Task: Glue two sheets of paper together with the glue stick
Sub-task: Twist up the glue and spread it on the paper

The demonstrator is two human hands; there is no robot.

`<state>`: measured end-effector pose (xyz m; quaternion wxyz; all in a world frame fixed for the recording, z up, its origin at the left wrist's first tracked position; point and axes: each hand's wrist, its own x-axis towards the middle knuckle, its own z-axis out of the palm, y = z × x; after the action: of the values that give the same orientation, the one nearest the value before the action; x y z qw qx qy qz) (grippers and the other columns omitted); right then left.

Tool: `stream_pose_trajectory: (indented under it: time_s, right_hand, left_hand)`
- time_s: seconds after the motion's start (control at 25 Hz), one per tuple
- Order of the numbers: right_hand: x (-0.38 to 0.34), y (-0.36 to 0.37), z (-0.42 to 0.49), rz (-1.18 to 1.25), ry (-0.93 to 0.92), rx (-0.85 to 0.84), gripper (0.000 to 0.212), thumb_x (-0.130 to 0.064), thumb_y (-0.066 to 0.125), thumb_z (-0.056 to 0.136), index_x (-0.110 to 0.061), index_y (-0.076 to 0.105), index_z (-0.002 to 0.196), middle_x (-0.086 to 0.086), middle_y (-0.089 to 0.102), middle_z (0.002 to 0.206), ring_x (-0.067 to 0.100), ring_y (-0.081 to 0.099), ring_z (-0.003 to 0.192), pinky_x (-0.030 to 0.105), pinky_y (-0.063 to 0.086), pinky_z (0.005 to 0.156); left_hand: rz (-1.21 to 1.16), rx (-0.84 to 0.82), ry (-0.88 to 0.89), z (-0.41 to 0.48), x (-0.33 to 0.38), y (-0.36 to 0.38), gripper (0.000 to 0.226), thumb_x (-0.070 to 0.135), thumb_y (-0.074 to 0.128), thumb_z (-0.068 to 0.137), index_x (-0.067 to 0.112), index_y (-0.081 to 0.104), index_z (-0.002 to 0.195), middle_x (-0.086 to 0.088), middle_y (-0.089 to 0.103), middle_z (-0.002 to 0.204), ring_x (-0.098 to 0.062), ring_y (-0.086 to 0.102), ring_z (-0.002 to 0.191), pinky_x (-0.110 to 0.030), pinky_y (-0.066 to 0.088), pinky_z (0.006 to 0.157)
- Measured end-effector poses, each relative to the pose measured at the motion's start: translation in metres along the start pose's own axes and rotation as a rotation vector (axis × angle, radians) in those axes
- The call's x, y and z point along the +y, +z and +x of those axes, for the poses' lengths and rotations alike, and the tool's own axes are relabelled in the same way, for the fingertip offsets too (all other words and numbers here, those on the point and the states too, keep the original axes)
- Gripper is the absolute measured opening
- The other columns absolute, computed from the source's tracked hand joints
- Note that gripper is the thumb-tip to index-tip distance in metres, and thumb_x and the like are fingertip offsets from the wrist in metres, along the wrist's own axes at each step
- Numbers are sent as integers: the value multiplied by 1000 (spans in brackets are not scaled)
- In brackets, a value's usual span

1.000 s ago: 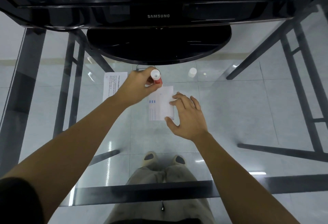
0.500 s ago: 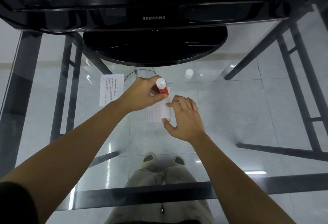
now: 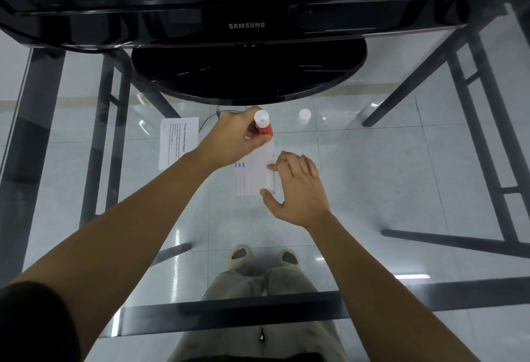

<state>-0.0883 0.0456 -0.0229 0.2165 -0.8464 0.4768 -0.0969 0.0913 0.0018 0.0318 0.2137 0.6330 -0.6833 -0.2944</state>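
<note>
1. A printed sheet (image 3: 178,143) lies flat on the glass desk (image 3: 372,189), left of both hands and apart from them.
2. The left hand (image 3: 233,136) is clenched round the glue stick (image 3: 263,125). The fingers (image 3: 252,135) wrap the lower part of the red barrel, and its white end sticks up above them. The stick's lower end meets the far edge of the second sheet (image 3: 253,173); the tip itself is hidden by the hand.
3. The second sheet lies on the desk between the two hands, with blue marks near its left side. Its far left corner is covered by the left hand.
4. The right hand (image 3: 298,189) is released, spread flat and grasping nothing. Its fingers (image 3: 282,165) press on the sheet's right edge and the thumb touches the near right corner.
5. A white cap (image 3: 304,115) stands on the desk beyond the right hand, well apart from the stick.
6. A black monitor (image 3: 246,26) stands at the far edge of the desk.
</note>
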Motion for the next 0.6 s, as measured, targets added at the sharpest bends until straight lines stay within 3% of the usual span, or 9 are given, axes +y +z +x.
stream_pose_trajectory:
  time_s: [0.24,0.36,0.6]
  right_hand:
    - [2,-3,0,57,-21,-32,45,-45,48,85,-19,52,121,-1,45,141,17,36,132,40,17,113]
    - [11,-10,5,23,-76,-82,40,-36,48,87,-21,52,124,-4,44,142,17,36,132,35,19,110]
    - [22,-18,11,-1,-103,-144,56,-44,55,84,-24,41,134,-7,42,143,13,36,130,30,22,105]
  left_hand:
    - [-73,105,-65,-25,0,-10,29,31,70,79,21,57,104,12,64,87,1,60,75,2,42,65]
    - [-110,27,-75,-56,-2,-9,32,31,72,77,22,58,104,9,66,91,3,62,77,-2,46,72]
    - [-107,-152,-66,-78,-3,2,28,32,72,76,25,60,101,7,70,92,2,64,78,-3,45,75]
